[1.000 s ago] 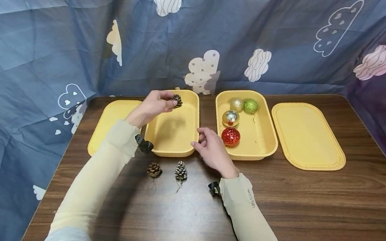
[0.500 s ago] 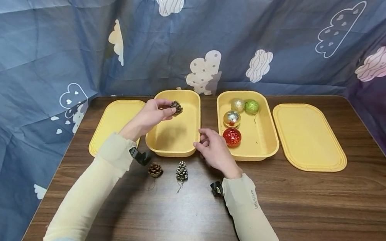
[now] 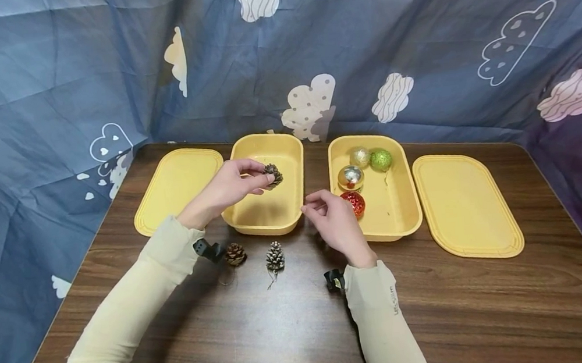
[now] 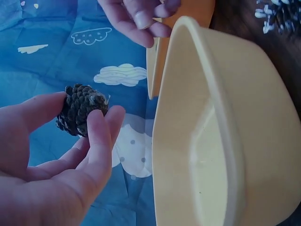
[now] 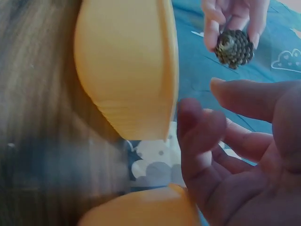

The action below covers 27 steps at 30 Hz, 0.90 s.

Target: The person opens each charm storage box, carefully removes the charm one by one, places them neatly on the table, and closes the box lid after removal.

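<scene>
My left hand (image 3: 236,184) pinches a dark pine cone (image 4: 81,109) between thumb and fingers, above the left yellow container (image 3: 243,228). The left wrist view shows the cone held apart from the container's rim. My right hand (image 3: 334,221) is loosely bent with nothing in it, near that container's front right corner. In the right wrist view a gap shows between its thumb and fingertips (image 5: 216,125). On the table in front of the container lie a brown pine cone (image 3: 235,254) and a white-tipped pine cone (image 3: 275,257) with a string.
The right yellow container (image 3: 403,194) holds a silver-gold ball (image 3: 351,178), a red ball (image 3: 356,203), a green ball (image 3: 381,160) and a pale glitter ball (image 3: 359,156). One yellow lid (image 3: 178,183) lies left, another lid (image 3: 467,205) right. A cloud-print cloth (image 3: 215,54) hangs behind.
My left hand has lowered the pine cone slightly and shifted it right over the left container. My right hand has moved off the container's rim, to the right, now overlapping the red ball.
</scene>
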Available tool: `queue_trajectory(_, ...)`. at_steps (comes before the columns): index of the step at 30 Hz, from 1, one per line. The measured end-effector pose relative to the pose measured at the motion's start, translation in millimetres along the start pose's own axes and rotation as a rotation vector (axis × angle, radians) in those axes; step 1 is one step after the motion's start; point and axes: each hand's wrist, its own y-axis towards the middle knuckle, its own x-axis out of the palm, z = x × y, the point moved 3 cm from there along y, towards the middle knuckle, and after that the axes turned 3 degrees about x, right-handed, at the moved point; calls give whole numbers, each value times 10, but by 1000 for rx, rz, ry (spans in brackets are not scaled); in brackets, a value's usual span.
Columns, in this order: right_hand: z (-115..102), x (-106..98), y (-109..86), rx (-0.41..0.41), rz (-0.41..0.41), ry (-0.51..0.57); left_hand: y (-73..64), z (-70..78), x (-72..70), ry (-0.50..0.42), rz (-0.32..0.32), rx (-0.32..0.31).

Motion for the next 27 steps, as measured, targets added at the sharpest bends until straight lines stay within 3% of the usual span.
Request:
queue_trajectory(8,24,-203,-20,-4,75,-50,-155,-23,95,41,-32,7)
queue_trajectory(14,151,-370,-38,17,88,-80,-302,-44,214,86,-60,12)
queue_trajectory(17,249,-512,-76,20,135,-68,-390,-48,290,99,-76,39)
queue_trajectory(22,471,-913,-191,57,370,-70,-493,-67,433,129,-108,84)
queue_trajectory(25,620,-1146,-263,136,512,-68,-534,-86,508,152,-126,91)
queue_trajectory(27,724,-1263,-296,208,550,-58,-561,-99,556,147,-141,80)
